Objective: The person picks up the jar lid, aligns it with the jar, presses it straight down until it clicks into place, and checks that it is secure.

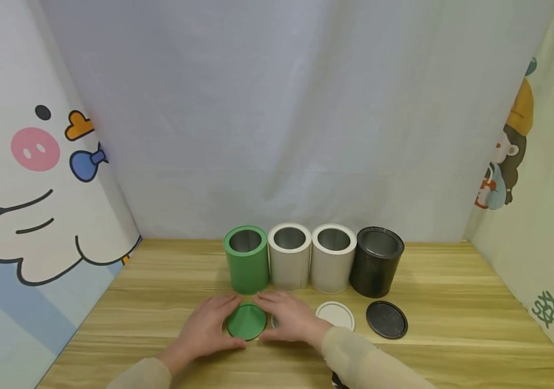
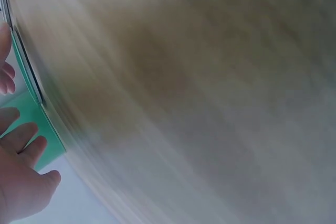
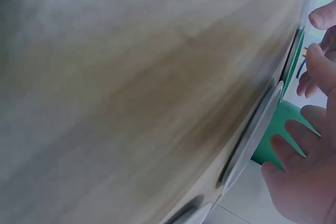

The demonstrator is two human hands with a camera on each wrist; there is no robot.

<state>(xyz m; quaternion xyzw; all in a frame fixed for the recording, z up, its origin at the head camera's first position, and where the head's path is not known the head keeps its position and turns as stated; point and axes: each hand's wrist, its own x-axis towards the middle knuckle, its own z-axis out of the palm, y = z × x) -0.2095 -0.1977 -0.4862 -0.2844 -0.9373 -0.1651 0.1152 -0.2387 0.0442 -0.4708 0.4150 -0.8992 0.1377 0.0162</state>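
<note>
A round green lid (image 1: 246,321) lies on the table in front of the green can (image 1: 249,273). My left hand (image 1: 207,328) is at its left side and my right hand (image 1: 290,317) at its right, thumbs toward me and fingertips toward the can. Neither hand grips anything. In the left wrist view the left hand (image 2: 23,182) has its fingers spread, with the can (image 2: 50,135) behind them. The right wrist view shows the right hand (image 3: 307,184) with loosely bent fingers above a pale lid (image 3: 257,127), which my hand mostly hides in the head view.
Right of the green can stand two white cans, one (image 1: 290,270) beside the other (image 1: 333,270), then a black can (image 1: 376,273), all open-topped. A white lid (image 1: 336,313) and a black lid (image 1: 386,320) lie before them. Curtains border the wooden table (image 1: 452,302).
</note>
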